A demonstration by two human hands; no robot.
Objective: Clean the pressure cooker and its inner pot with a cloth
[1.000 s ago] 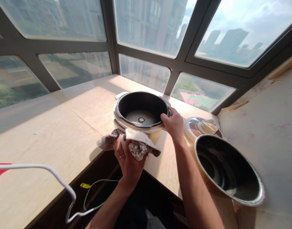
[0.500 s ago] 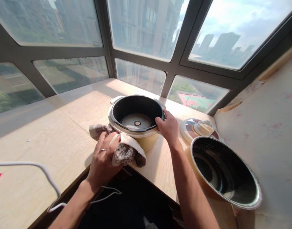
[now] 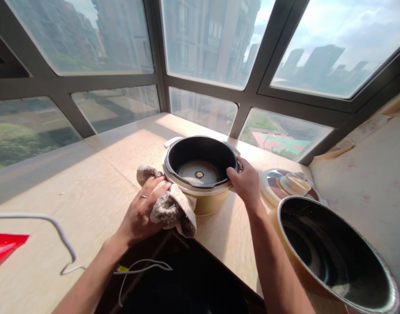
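Note:
A cream pressure cooker body [image 3: 211, 204] with a black inside stands on the counter, its inner pot out and a round heating plate [image 3: 200, 172] showing at the bottom. My left hand [image 3: 147, 205], with a ring on one finger, presses a dirty grey-white cloth [image 3: 169, 207] against the cooker's front left side. The cloth bunches out on both sides of the fingers. My right hand [image 3: 247, 179] grips the cooker's rim at the right, thumb over the edge and fingers around the outside.
On the right, the dark inner pot [image 3: 337, 248] lies tilted with its opening towards me. Behind it rests the cooker lid [image 3: 289, 183]. A white cord [image 3: 46, 218] and a red packet [image 3: 7, 246] lie at the left of the counter [image 3: 98, 187]. Windows border the far edge.
My left hand and the cloth have shifted slightly left around the cooker's side. The view has turned a little, so the scene sits lower and more to the right. My right hand keeps its hold.

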